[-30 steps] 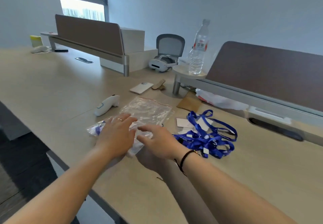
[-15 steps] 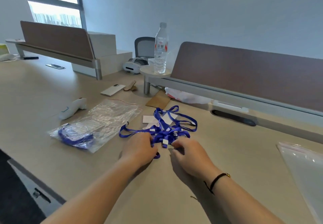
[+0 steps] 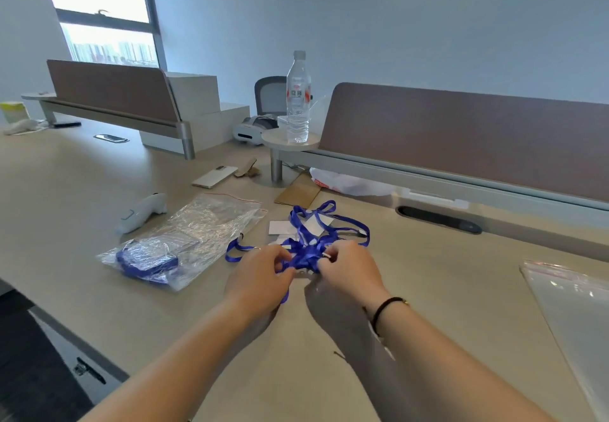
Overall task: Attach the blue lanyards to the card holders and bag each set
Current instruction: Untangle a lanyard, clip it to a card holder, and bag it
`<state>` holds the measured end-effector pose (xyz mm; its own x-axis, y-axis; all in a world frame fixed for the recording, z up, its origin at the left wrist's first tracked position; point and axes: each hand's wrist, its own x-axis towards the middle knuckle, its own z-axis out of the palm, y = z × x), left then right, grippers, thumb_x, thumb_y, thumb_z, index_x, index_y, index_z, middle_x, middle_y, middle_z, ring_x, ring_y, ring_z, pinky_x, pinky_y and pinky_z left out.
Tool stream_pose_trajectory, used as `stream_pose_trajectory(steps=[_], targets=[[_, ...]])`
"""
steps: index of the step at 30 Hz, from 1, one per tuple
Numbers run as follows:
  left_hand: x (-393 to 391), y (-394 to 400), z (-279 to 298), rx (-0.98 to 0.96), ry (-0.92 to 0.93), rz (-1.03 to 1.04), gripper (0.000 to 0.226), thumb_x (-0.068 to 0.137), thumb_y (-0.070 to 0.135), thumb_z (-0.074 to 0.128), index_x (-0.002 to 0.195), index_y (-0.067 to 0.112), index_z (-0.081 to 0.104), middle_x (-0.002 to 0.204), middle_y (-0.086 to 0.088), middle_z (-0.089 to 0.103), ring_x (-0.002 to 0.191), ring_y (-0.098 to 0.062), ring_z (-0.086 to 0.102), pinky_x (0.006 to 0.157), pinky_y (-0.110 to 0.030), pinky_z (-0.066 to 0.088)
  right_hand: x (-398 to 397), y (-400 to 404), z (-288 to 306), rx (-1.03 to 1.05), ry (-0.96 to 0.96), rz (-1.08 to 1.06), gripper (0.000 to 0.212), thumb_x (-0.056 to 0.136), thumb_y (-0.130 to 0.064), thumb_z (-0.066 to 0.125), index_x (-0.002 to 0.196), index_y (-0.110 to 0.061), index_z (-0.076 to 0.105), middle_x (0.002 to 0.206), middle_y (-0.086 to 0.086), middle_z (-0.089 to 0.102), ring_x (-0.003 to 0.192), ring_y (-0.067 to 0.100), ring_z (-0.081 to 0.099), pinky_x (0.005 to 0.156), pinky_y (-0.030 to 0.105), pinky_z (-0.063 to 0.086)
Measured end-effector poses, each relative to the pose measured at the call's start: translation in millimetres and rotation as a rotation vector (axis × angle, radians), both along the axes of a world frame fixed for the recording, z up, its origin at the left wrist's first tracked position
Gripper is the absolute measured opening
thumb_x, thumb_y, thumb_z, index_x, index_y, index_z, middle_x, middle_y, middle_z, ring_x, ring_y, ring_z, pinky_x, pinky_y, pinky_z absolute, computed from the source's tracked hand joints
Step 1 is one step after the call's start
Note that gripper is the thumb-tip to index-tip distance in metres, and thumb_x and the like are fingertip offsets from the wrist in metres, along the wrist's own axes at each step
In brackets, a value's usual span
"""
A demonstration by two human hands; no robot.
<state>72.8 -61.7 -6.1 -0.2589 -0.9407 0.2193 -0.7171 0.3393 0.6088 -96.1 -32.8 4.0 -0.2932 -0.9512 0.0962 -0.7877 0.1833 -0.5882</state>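
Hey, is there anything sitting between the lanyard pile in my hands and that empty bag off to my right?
Nothing visible. The left hand and right hand both grip the tangled blue lanyards, and only bare desk shows between them and the empty plastic bag at the right edge.

Both forearms are bare, with no sleeves in view. The right wrist wears a thin black cord bracelet (image 3: 386, 307) with a small gold-coloured bead on its outer side. The left hand (image 3: 260, 281) carries a slim ring (image 3: 256, 248) on one finger. The right hand (image 3: 351, 273) shows no rings.
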Motion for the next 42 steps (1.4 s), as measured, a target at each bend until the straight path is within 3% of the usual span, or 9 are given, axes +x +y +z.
stream_pose_trajectory(steps=[4,13,17,20,25,30,35,39,42], targets=[[-9,4,17,-0.044,0.087,-0.12,0.035,0.092,0.031,0.069,0.126,0.033,0.061,0.093,0.017,0.058,0.081,-0.003,0.055,0.068,-0.015,0.041,-20,29,45,-0.16,-0.025,0.108,0.016,0.09,-0.018,0.062,0.094,-0.025,0.075,0.081,-0.01,0.069,0.076,0.007,0.063,0.066,0.024,0.051],[-27,36,59,-0.026,0.326,-0.352,0.07,0.086,0.039,0.075,0.143,0.047,0.035,0.138,0.021,0.049,0.126,0.0,0.048,0.105,-0.031,0.04,-21,74,111,-0.185,-0.201,0.221,0.019,0.094,-0.033,0.066,0.082,-0.022,0.075,0.056,-0.008,0.062,0.053,0.002,0.051,0.054,0.021,0.044],[-29,50,85,0.076,0.393,-0.477,0.01,0.098,0.02,0.062,0.102,0.026,0.07,0.09,0.004,0.076,0.088,-0.01,0.071,0.091,-0.035,0.055,-20,90,123,-0.24,-0.51,0.219,0.019,0.097,-0.023,0.062,0.088,-0.009,0.072,0.063,-0.001,0.062,0.056,0.014,0.053,0.056,0.028,0.046],[-29,55,95,0.177,0.444,-0.496,0.016,0.1,0.017,0.059,0.09,0.019,0.071,0.069,0.006,0.07,0.075,-0.013,0.069,0.09,-0.038,0.056,-24,102,135,-0.33,-0.771,0.161,0.018,0.099,-0.017,0.058,0.089,-0.005,0.069,0.075,0.008,0.066,0.06,0.02,0.054,0.055,0.03,0.045],[-27,56,96,0.358,0.621,-0.545,0.025,0.103,0.015,0.052,0.097,-0.007,0.063,0.066,-0.003,0.059,0.077,-0.024,0.065,0.094,-0.049,0.054,-44,122,147,-0.431,-1.201,-0.012,0.016,0.1,-0.019,0.054,0.095,-0.007,0.063,0.077,0.011,0.072,0.066,0.023,0.066,0.061,0.033,0.052],[-31,63,100,0.399,0.617,-0.576,0.022,0.103,0.017,0.052,0.089,0.007,0.065,0.07,-0.006,0.058,0.075,-0.023,0.061,0.081,-0.032,0.057,-65,131,135,-0.486,-1.44,-0.094,0.022,0.103,-0.023,0.046,0.096,-0.006,0.058,0.081,0.016,0.072,0.082,0.033,0.073,0.076,0.041,0.06],[-27,63,94,0.428,0.517,-0.54,0.021,0.103,0.02,0.052,0.094,0.007,0.065,0.072,-0.006,0.062,0.074,-0.02,0.065,0.076,-0.027,0.056,-80,127,109,-0.494,-1.617,-0.147,0.028,0.104,-0.025,0.037,0.106,-0.004,0.055,0.119,0.027,0.069,0.097,0.037,0.072,0.074,0.042,0.061],[-20,60,86,0.406,0.328,-0.497,0.015,0.102,0.017,0.054,0.1,0.011,0.068,0.071,0.001,0.067,0.077,-0.015,0.069,0.071,-0.018,0.053,-82,125,97,-0.511,-1.689,-0.173,0.032,0.104,-0.026,0.038,0.084,-0.008,0.055,0.078,0.014,0.069,0.075,0.028,0.071,0.06,0.035,0.058],[-14,57,81,0.385,0.271,-0.469,0.013,0.1,0.017,0.058,0.101,0.013,0.07,0.07,0.004,0.068,0.076,-0.015,0.07,0.073,-0.021,0.052,-82,123,90,-0.513,-1.378,-0.291,0.03,0.099,-0.024,0.042,0.07,-0.017,0.042,0.055,0.001,0.034,0.042,0.016,0.029,0.039,0.025,0.032]])
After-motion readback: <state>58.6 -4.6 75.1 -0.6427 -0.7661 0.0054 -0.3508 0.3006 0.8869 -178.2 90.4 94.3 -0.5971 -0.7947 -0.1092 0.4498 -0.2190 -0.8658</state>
